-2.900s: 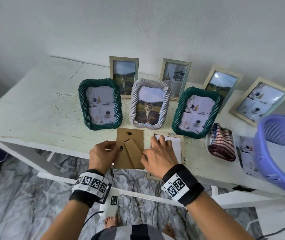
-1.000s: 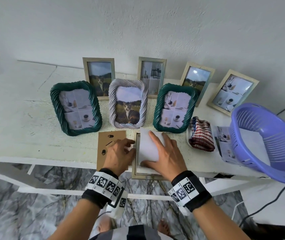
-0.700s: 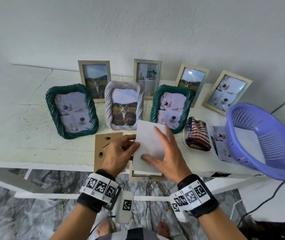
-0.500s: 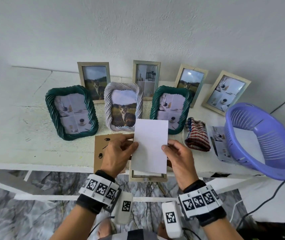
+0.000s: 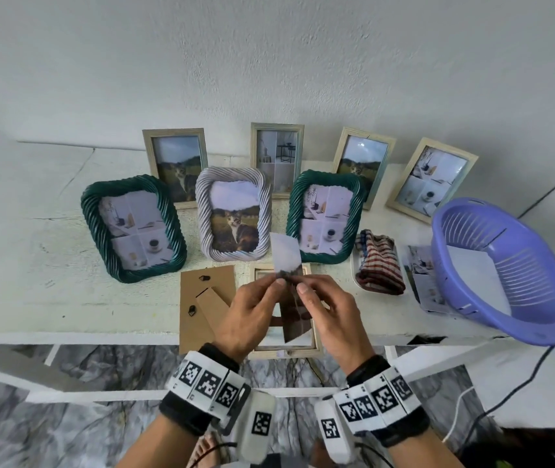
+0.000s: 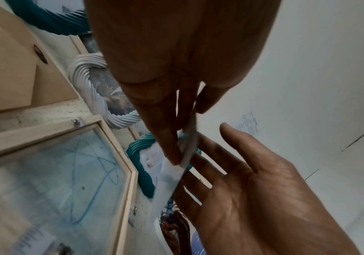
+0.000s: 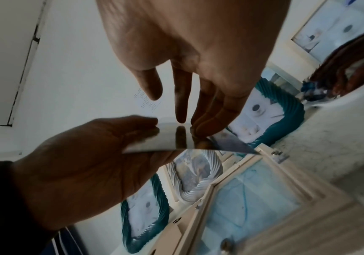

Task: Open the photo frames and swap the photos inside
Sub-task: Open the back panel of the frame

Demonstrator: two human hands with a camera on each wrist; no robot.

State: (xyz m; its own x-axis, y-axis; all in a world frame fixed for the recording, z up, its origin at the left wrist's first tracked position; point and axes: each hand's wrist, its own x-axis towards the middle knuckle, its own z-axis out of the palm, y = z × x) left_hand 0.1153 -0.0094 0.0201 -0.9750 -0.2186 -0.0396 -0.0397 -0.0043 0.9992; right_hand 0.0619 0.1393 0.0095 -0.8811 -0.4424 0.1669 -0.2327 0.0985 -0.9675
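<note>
photo [image 5: 286,258]: glossy, bent, held upright in air | frame [image 5: 284,349]: pale wood, open, face-down at counter edge | backing board [image 5: 203,298]: brown, flat beside frame

White table [image 5: 50,265] with standing photo frames [image 5: 232,214], cardboard backing [image 5: 201,298], open frame [image 5: 284,346], purple basket [image 5: 505,275].

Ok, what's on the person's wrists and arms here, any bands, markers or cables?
Both forearms are bare, with no sleeves. Each wrist carries a black band wrapped by a white strip of square black-and-white markers; the right wrist has the same. A small white box bearing one marker hangs under each wrist, with thin dark cables trailing from them. The hands are bare.
</note>
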